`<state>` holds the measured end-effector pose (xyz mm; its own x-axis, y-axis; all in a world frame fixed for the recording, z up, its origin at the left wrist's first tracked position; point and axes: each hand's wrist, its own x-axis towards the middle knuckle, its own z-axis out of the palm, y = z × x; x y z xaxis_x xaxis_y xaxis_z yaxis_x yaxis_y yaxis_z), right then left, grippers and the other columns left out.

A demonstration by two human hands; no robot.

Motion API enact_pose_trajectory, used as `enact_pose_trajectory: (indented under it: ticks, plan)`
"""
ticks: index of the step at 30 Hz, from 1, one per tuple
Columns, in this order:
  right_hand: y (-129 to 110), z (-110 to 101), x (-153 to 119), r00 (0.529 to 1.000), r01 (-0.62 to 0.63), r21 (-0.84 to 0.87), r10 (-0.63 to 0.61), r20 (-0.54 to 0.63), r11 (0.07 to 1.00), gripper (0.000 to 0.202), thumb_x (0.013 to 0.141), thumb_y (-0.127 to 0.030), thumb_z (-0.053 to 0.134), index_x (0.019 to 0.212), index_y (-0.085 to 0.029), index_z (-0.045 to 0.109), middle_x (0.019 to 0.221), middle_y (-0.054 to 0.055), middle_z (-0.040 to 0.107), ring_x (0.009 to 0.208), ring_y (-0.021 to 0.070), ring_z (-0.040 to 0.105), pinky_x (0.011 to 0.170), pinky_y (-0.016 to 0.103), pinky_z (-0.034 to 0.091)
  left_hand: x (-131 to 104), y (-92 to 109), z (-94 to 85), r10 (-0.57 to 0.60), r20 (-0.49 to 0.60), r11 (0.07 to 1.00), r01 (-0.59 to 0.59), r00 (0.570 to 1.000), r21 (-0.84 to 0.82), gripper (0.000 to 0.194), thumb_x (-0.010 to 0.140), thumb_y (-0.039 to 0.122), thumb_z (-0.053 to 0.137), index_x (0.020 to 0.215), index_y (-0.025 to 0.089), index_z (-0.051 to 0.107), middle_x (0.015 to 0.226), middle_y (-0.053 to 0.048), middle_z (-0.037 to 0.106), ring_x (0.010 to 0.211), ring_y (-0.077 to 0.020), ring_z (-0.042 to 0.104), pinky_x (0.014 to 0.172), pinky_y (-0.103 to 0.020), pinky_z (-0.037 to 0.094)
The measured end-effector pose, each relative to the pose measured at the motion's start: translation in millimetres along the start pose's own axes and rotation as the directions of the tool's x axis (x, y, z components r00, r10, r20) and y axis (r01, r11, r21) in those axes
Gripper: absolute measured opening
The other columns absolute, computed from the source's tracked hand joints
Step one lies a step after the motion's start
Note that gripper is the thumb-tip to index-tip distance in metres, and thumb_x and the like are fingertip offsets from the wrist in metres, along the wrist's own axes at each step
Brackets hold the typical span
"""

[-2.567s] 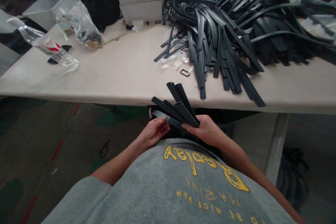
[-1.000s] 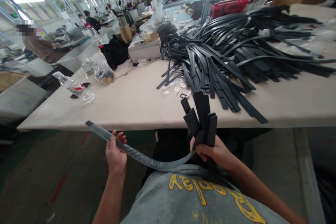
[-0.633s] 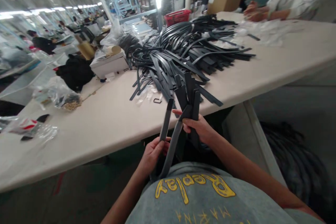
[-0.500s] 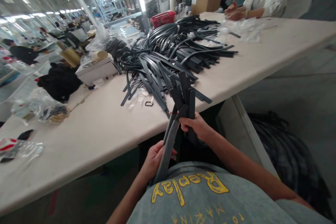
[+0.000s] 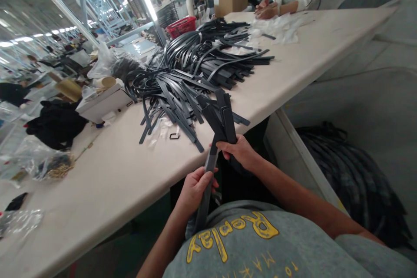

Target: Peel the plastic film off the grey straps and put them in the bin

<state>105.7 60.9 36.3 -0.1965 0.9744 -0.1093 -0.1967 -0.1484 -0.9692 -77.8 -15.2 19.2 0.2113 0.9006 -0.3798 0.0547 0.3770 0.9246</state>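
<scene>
My right hand (image 5: pixel 236 151) is closed round a bunch of flat dark straps (image 5: pixel 224 115), whose ends fan upward over the table's front edge. Lower and to the left, my left hand (image 5: pixel 197 186) grips a dark grey strap (image 5: pixel 210 165) between thumb and fingers. That strap runs from the bunch down toward my shirt, and its lower part is hidden by my body. Just beyond my hands, a big heap of similar straps (image 5: pixel 182 82) lies on the table. A small black rectangular buckle (image 5: pixel 174 136) rests in front of the heap.
The pale table (image 5: pixel 130 173) runs diagonally across. On it are a white box (image 5: pixel 104 102), black cloth (image 5: pixel 54 124) and a plastic bag (image 5: pixel 39 156). A red basket (image 5: pixel 181 27) stands behind the heap. Another person's hands (image 5: pixel 266 10) rest at the far side. More straps (image 5: pixel 352 178) hang at right.
My view has turned right, so the table's things appear further left. My left hand has risen slightly along the strap, and the strap ends in my right hand are spread differently.
</scene>
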Motion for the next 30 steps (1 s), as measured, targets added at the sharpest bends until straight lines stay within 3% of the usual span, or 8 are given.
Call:
enact_pose_trajectory:
  ticks: [4, 11, 17, 21, 23, 25, 27, 30]
  plan:
    - [-9.0, -12.1, -4.0, 0.995, 0.056, -0.071, -0.061, -0.076, 0.996, 0.032, 0.068, -0.04, 0.073, 0.053, -0.019, 0.055, 0.039, -0.005, 0.05, 0.036, 0.0068, 0.04, 0.039, 0.023, 0.027, -2.3, -0.1, 6.1, 0.004, 0.008, 0.998, -0.004, 1.0, 0.061, 0.045, 0.08, 0.055, 0.064, 0.099, 0.014, 0.069, 0.074, -0.004, 0.068, 0.063, -0.0147, 0.059, 0.058, -0.024, 0.044]
    - [-10.5, -20.5, -17.6, 0.993, 0.078, -0.191, -0.094, -0.076, 0.978, 0.033, 0.07, -0.035, 0.071, 0.048, -0.019, 0.052, 0.039, -0.005, 0.049, 0.036, 0.0071, 0.041, 0.041, 0.023, 0.031, -9.6, 4.5, 10.9, 0.016, 0.09, 0.982, -0.033, 0.996, 0.184, 0.035, 0.088, 0.05, 0.055, 0.091, 0.017, 0.067, 0.085, -0.006, 0.069, 0.072, -0.0171, 0.06, 0.064, -0.026, 0.045]
    - [-13.6, -64.8, -16.4, 0.934, 0.118, -0.22, -0.183, -0.308, 0.968, 0.026, 0.07, -0.031, 0.074, 0.054, -0.017, 0.06, 0.04, -0.004, 0.053, 0.038, 0.0079, 0.045, 0.042, 0.023, 0.034, -12.3, 2.9, 12.4, 0.042, 0.24, 0.925, -0.129, 0.97, 0.358, 0.031, 0.09, 0.043, 0.053, 0.084, 0.018, 0.07, 0.083, -0.005, 0.068, 0.08, -0.0198, 0.061, 0.075, -0.028, 0.045]
    - [-2.4, -102.0, -24.9, 0.88, 0.077, -0.055, -0.094, -0.466, 0.996, 0.022, 0.059, -0.024, 0.084, 0.058, -0.014, 0.064, 0.04, -0.004, 0.055, 0.038, 0.0083, 0.047, 0.04, 0.021, 0.036, -3.9, -8.0, 19.1, -0.024, 0.292, 0.918, -0.094, 0.956, 0.385, 0.036, 0.089, 0.047, 0.052, 0.082, 0.017, 0.07, 0.079, -0.005, 0.068, 0.076, -0.02, 0.06, 0.07, -0.028, 0.045]
    - [0.9, -130.4, -32.3, 0.817, 0.099, 0.021, -0.069, -0.572, 0.995, 0.025, 0.056, -0.025, 0.086, 0.06, -0.014, 0.064, 0.04, -0.004, 0.054, 0.036, 0.0083, 0.046, 0.037, 0.021, 0.035, 0.1, -12.6, 21.6, -0.02, 0.278, 0.929, -0.085, 0.96, 0.361, 0.035, 0.088, 0.049, 0.055, 0.094, 0.018, 0.072, 0.087, -0.006, 0.071, 0.082, -0.0219, 0.062, 0.074, -0.029, 0.047]
    - [-4.2, -169.1, -43.7, 0.702, 0.163, 0.032, -0.094, -0.706, 0.986, 0.026, 0.059, -0.028, 0.084, 0.063, -0.015, 0.062, 0.041, -0.006, 0.051, 0.036, 0.0074, 0.044, 0.035, 0.02, 0.037, 3.0, -17.1, 20.5, 0.005, 0.231, 0.956, -0.072, 0.973, 0.284, 0.04, 0.084, 0.05, 0.06, 0.109, 0.02, 0.071, 0.103, -0.008, 0.072, 0.094, -0.0246, 0.064, 0.084, -0.032, 0.048]
    - [-18.0, -214.0, -60.7, 0.527, 0.253, 0.023, -0.118, -0.842, 0.967, 0.024, 0.064, -0.028, 0.081, 0.066, -0.017, 0.059, 0.045, -0.007, 0.051, 0.037, 0.0055, 0.042, 0.035, 0.018, 0.04, 5.7, -24.0, 15.1, 0.005, 0.141, 0.985, -0.029, 0.99, 0.17, 0.048, 0.079, 0.053, 0.066, 0.115, 0.022, 0.07, 0.116, -0.01, 0.07, 0.101, -0.0268, 0.065, 0.09, -0.034, 0.049]
    - [-40.4, -275.7, -91.7, 0.233, 0.374, -0.008, -0.102, -0.967, 0.928, 0.02, 0.077, -0.026, 0.072, 0.071, -0.018, 0.055, 0.053, -0.009, 0.053, 0.038, 0.0028, 0.04, 0.036, 0.014, 0.042, 12.1, -42.8, 2.1, -0.068, -0.04, 0.997, 0.067, 0.997, -0.024, 0.057, 0.071, 0.059, 0.071, 0.113, 0.021, 0.071, 0.119, -0.011, 0.07, 0.1, -0.0281, 0.067, 0.085, -0.034, 0.052]
